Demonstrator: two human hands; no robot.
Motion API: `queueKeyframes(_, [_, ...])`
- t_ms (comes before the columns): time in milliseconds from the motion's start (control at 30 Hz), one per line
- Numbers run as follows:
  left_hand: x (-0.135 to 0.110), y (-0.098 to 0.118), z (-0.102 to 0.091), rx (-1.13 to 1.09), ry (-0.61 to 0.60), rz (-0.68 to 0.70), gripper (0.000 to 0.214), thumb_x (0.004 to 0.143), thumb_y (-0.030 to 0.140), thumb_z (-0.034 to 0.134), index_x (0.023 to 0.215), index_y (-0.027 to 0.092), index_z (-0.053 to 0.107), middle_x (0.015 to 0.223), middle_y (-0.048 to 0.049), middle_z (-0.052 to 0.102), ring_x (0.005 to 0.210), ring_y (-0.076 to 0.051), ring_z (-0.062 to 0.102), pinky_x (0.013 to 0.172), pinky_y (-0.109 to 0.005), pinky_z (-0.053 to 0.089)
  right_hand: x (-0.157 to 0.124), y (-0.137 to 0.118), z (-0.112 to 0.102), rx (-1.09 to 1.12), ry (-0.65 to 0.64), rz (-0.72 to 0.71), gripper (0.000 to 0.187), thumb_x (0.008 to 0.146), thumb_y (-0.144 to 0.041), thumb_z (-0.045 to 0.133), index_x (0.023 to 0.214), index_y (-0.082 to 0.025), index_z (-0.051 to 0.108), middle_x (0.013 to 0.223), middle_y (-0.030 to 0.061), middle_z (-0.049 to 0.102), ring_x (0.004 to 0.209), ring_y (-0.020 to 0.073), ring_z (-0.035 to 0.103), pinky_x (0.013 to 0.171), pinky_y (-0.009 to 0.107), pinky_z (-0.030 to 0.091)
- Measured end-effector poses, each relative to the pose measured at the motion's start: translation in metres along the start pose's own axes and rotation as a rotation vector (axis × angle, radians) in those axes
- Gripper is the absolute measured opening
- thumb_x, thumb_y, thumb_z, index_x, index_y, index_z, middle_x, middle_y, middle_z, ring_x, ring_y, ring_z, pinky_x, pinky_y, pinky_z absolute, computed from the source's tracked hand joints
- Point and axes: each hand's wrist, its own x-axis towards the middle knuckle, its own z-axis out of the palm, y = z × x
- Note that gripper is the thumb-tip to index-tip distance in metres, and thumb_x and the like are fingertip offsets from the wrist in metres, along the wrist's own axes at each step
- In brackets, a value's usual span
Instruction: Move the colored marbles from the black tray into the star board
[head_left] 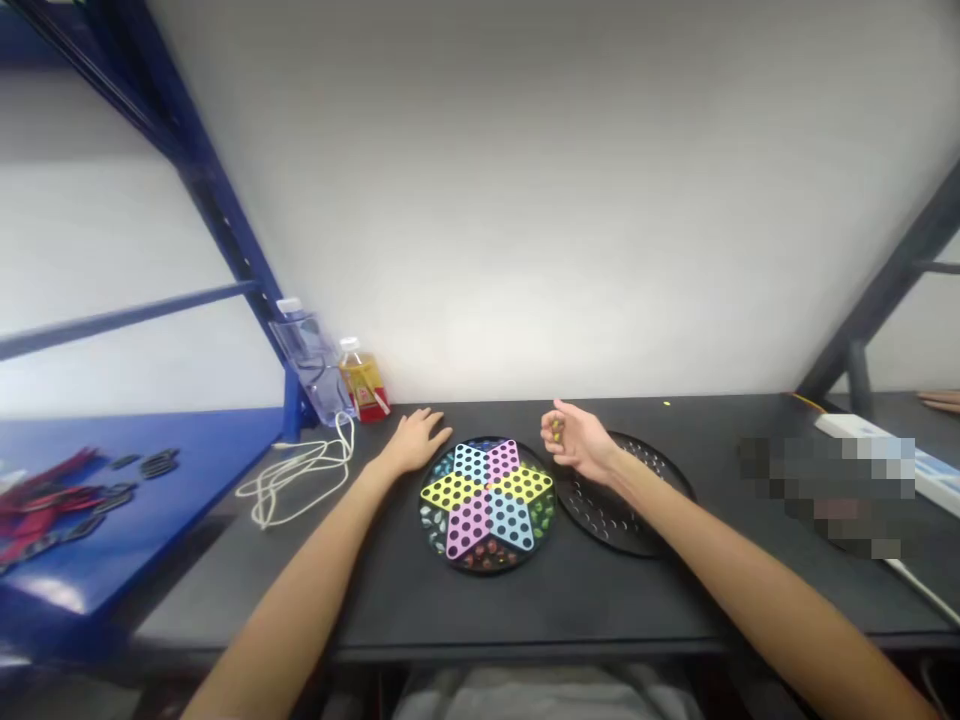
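Note:
A round Chinese checkers board (487, 500) with a pastel star of yellow, pink and blue points lies on the dark table (570, 600); coloured marbles sit in its rim trays. My left hand (416, 440) rests flat, fingers spread, on the table at the board's upper left edge. My right hand (577, 440) hovers, fingers curled, just right of the board, pinching a small yellow marble (556, 428). It is above a black perforated round lid (626, 495) lying beside the board.
A white cable (300, 475) is coiled at the left. A clear water bottle (311, 365) and a yellow drink bottle (362, 382) stand by the wall. A blue shelf (112, 500) holds dark and red parts. A white power strip (885, 450) lies at the right.

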Motion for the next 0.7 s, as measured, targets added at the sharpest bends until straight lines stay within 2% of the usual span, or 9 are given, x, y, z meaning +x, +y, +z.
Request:
queueKeyframes(67, [0.0,0.001,-0.001,0.001,0.0,-0.002,0.066,0.092,0.063,0.03,0.138,0.019,0.048,0.146,-0.0162,0.042,0.137,-0.032,0.035,0.112,-0.052,0.023,-0.001,0.003,0.001,-0.071,0.039,-0.006,0.039,0.079,-0.054,0.06,0.071,-0.019,0.045,0.063,-0.0033,0.043,0.047,0.0074,0.03,0.04,0.02,0.011])
queueKeyframes(167, [0.0,0.002,-0.002,0.006,-0.007,-0.002,0.066,0.092,0.063,0.031,0.138,0.018,0.048,0.146,-0.0166,0.042,0.137,-0.032,0.035,0.112,-0.052,0.023,-0.001,0.01,0.005,-0.423,0.151,-0.092,0.042,0.08,-0.053,0.061,0.063,-0.02,0.042,0.055,-0.0057,0.038,0.045,0.0071,0.027,0.042,0.021,0.015])
queueKeyframes(267, [0.0,0.002,-0.003,0.007,-0.01,-0.002,0.066,0.092,0.062,0.031,0.138,0.018,0.048,0.146,-0.0164,0.043,0.137,-0.031,0.034,0.112,-0.052,0.023,-0.003,0.014,0.01,-0.943,0.198,-0.267,0.039,0.082,-0.05,0.059,0.062,-0.018,0.052,0.055,-0.0028,0.048,0.051,0.0101,0.039,0.05,0.024,0.028])
queueKeyframes(367, [-0.001,0.003,-0.004,0.005,-0.008,-0.001,0.066,0.092,0.062,0.031,0.138,0.018,0.048,0.146,-0.0162,0.042,0.137,-0.031,0.034,0.112,-0.051,0.023,-0.004,0.014,0.013,-1.298,0.169,-0.377,0.027,0.085,-0.044,0.06,0.076,-0.018,0.065,0.067,0.0014,0.062,0.062,0.0138,0.052,0.059,0.025,0.034])
queueKeyframes(500, [-0.001,0.003,-0.004,0.006,-0.012,-0.002,0.067,0.092,0.063,0.031,0.138,0.018,0.048,0.146,-0.0169,0.042,0.137,-0.032,0.035,0.112,-0.051,0.023,-0.003,0.016,0.016,-1.464,0.055,-0.357,0.022,0.089,-0.036,0.056,0.091,-0.02,0.07,0.082,0.0059,0.07,0.073,0.0177,0.061,0.066,0.026,0.038])
queueKeyframes(600, [-0.001,0.002,-0.004,0.006,-0.011,-0.003,0.067,0.092,0.063,0.031,0.138,0.017,0.048,0.146,-0.0171,0.042,0.136,-0.032,0.035,0.112,-0.051,0.023,-0.002,0.018,0.018,-1.508,-0.022,-0.354,0.023,0.092,-0.032,0.051,0.093,-0.02,0.071,0.09,0.0077,0.072,0.082,0.0204,0.064,0.071,0.027,0.04])
queueKeyframes(700, [0.0,0.002,-0.004,0.012,-0.009,-0.002,0.067,0.092,0.063,0.03,0.138,0.018,0.048,0.146,-0.0166,0.042,0.137,-0.032,0.035,0.112,-0.051,0.023,-0.002,0.018,0.02,-1.524,-0.045,-0.334,0.021,0.092,-0.03,0.051,0.093,-0.021,0.07,0.093,0.0081,0.072,0.087,0.0213,0.064,0.073,0.027,0.04])
